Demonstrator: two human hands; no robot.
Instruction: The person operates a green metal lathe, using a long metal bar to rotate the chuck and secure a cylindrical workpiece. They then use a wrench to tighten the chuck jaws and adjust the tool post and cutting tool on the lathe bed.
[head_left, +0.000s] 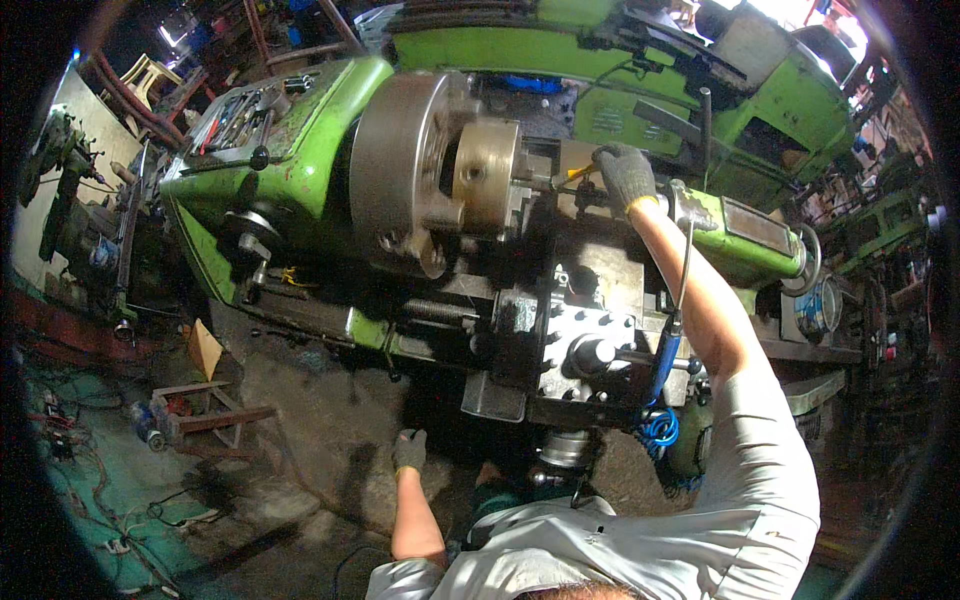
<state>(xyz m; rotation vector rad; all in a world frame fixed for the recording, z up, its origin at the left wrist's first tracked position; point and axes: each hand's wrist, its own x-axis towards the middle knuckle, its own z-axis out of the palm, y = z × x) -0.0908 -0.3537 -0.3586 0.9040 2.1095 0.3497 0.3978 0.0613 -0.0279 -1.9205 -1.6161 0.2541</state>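
My right hand (628,176), in a dark grey knitted glove, reaches over the green lathe. Its fingers are closed round a slim yellow-orange tool (580,174) whose exact kind I cannot make out. The tool points left toward a brassy, cylindrical workpiece (486,178). Behind that workpiece is the lathe's big steel chuck (398,165), which looks smeared along its rim. My left hand (409,451), gloved the same way, hangs low in front of the machine. Its fingers are curled in, with nothing visible in them, and it touches no part of the lathe.
A square tool post (590,352) with bolts sits on the carriage, nearer me. Right of it hangs a blue-handled tool (664,368) with coiled blue cord. The tailstock (745,232) stands at right. A metal frame (212,418) lies on the floor at left.
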